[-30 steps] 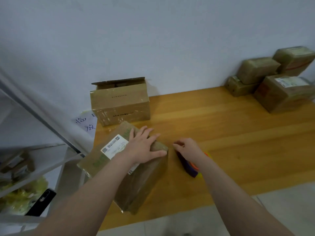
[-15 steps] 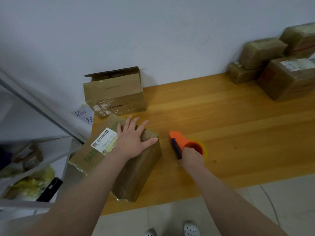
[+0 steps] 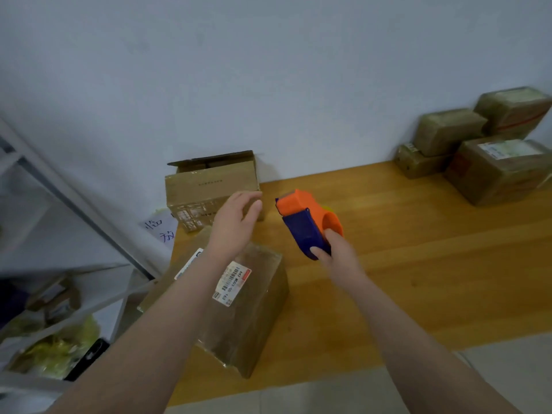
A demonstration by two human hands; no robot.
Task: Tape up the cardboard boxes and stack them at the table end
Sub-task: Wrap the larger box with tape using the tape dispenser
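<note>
Nearest, the box (image 3: 251, 318) sits at the near left corner of the counter (image 3: 418, 264), turned at an angle. Its top is glossy with tape and carries a white barcode label (image 3: 231, 283). A second label peeks out from under the left forearm.

The left hand (image 3: 236, 222) hovers above the box's far end without touching it — its fingers (image 3: 254, 204) are loosely extended, released, grasping nothing. Just to its right, the right hand (image 3: 339, 258) holds the dispenser (image 3: 304, 219) in the air over the counter. The fingers (image 3: 318, 252) are clenched round the blue handle, and the orange body points up and away toward the wall (image 3: 268, 70).

Behind the left hand, the open box (image 3: 209, 183) stands against the wall with its flaps up. It is just beyond the taped box; whether the two touch I cannot tell.

At the counter's far right end, a stack (image 3: 484, 150) of four taped boxes rests by the wall — a large one in front, a small low one beside it, and two on top.

Left of the counter, a pale rack (image 3: 65, 264) holds yellow-green bags and a black phone (image 3: 86, 358). A handwritten note (image 3: 158, 231) shows at the counter's left edge. Grey floor (image 3: 507, 369) runs along the bottom.
</note>
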